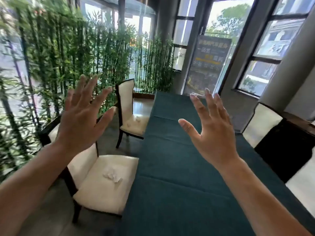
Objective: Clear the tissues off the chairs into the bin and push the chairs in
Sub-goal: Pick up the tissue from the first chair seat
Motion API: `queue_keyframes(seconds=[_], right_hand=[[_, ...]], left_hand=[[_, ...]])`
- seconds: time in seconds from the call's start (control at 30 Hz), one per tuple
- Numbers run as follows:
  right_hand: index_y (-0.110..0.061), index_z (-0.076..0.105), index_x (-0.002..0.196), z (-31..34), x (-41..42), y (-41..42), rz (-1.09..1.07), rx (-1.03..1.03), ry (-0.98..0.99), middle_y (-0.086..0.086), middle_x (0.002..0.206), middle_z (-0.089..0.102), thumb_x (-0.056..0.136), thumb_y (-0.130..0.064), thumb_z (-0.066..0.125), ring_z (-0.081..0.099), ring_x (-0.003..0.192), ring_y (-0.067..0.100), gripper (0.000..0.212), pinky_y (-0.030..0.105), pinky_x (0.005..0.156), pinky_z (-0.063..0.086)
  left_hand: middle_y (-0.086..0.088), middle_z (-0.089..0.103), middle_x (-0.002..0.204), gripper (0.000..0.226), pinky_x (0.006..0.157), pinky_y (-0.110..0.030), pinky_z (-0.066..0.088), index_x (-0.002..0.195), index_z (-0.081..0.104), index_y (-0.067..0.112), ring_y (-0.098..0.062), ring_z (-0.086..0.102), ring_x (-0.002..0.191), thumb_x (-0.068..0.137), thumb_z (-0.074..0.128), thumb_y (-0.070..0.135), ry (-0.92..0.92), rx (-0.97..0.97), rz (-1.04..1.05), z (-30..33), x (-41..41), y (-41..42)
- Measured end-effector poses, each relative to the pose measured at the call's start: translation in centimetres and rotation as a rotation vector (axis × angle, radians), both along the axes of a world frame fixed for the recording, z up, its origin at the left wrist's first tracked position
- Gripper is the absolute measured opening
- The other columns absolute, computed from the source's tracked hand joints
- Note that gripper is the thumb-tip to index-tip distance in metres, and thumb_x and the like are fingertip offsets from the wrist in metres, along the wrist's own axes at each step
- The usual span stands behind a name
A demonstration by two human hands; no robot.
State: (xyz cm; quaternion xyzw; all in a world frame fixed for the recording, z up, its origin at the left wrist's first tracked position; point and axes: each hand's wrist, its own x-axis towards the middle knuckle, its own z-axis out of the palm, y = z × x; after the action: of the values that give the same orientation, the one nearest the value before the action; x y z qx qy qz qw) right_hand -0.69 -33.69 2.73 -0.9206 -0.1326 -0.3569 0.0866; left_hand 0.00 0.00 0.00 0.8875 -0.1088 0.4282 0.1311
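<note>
— Holding anything?
— No, my left hand [80, 121] and right hand [211, 132] hover spread wide, empty, above the green table [170, 167].
— Tissues?
— One crumpled tissue [113, 176] on the near chair [105, 184] left of the table, more tissues [134, 120] on the far chair [131, 116] alongside.

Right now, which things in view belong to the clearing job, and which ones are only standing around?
Belongs to the job:
- crumpled tissue on the near chair
- tissues on the far chair
- left hand and right hand, both raised with fingers spread, holding nothing

Just there:
- green table
- bamboo plants
- poster stand
- chairs on the right

No bin is in view.
</note>
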Motion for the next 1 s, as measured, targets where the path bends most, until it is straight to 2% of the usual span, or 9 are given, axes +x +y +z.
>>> queue_keyframes(seconds=[0.13,0.33,0.47,0.63,0.77,1.0], right_hand=[[-0.042,0.018,0.161,-1.2,-1.9,5.7,0.052,0.004,0.037,-0.004,0.172,0.01,0.099,-0.073,0.026,0.008,0.158,0.017,0.07,0.038,0.121,0.017],[-0.039,0.026,0.16,-2.9,-3.4,11.8,0.102,0.001,0.06,-0.001,0.171,0.013,0.1,-0.069,0.033,0.008,0.159,0.022,0.067,0.047,0.123,0.019],[-0.042,0.025,0.159,-3.4,-2.3,14.8,0.206,0.038,0.058,-0.005,0.171,0.012,0.1,-0.067,0.037,0.006,0.159,0.018,0.066,0.043,0.123,0.017],[-0.043,0.024,0.159,-5.0,1.5,17.8,0.292,0.061,0.071,-0.007,0.171,0.013,0.1,-0.067,0.038,0.006,0.159,0.015,0.065,0.037,0.121,0.013],[-0.042,0.024,0.159,-6.5,6.2,20.1,0.338,0.089,0.126,-0.005,0.171,0.012,0.099,-0.067,0.038,0.005,0.159,0.016,0.066,0.039,0.121,0.014],[-0.04,0.028,0.158,-7.4,13.7,23.9,0.433,0.142,0.153,-0.003,0.171,0.016,0.099,-0.069,0.034,0.007,0.159,0.019,0.066,0.046,0.123,0.019]], left_hand=[[-0.012,0.021,0.169,0.062,0.123,-0.063,0.017,0.153,0.046,0.017,-0.033,0.011,0.158,0.102,0.038,0.05,0.034,0.007,0.05,-0.9,-2.5,5.1],[-0.011,0.02,0.17,0.062,0.126,-0.058,0.013,0.154,0.046,0.017,-0.032,0.008,0.159,0.102,0.038,0.05,0.09,0.019,0.08,-2.9,-5.0,11.1],[-0.01,0.02,0.17,0.063,0.125,-0.059,0.012,0.154,0.045,0.017,-0.031,0.007,0.159,0.102,0.036,0.052,0.089,0.015,0.114,-3.6,-5.6,13.8],[-0.008,0.018,0.171,0.062,0.125,-0.061,0.013,0.156,0.043,0.021,-0.027,0.004,0.16,0.104,0.034,0.054,0.081,0.035,0.158,-4.7,-4.0,16.7],[-0.005,0.014,0.172,0.065,0.126,-0.06,0.009,0.157,0.04,0.022,-0.025,-0.001,0.16,0.103,0.03,0.058,0.167,0.04,0.229,-5.5,-1.2,18.6],[-0.006,0.014,0.172,0.064,0.127,-0.058,0.008,0.157,0.04,0.022,-0.024,0.001,0.16,0.104,0.032,0.057,0.171,0.067,0.298,-6.0,3.6,21.6]])
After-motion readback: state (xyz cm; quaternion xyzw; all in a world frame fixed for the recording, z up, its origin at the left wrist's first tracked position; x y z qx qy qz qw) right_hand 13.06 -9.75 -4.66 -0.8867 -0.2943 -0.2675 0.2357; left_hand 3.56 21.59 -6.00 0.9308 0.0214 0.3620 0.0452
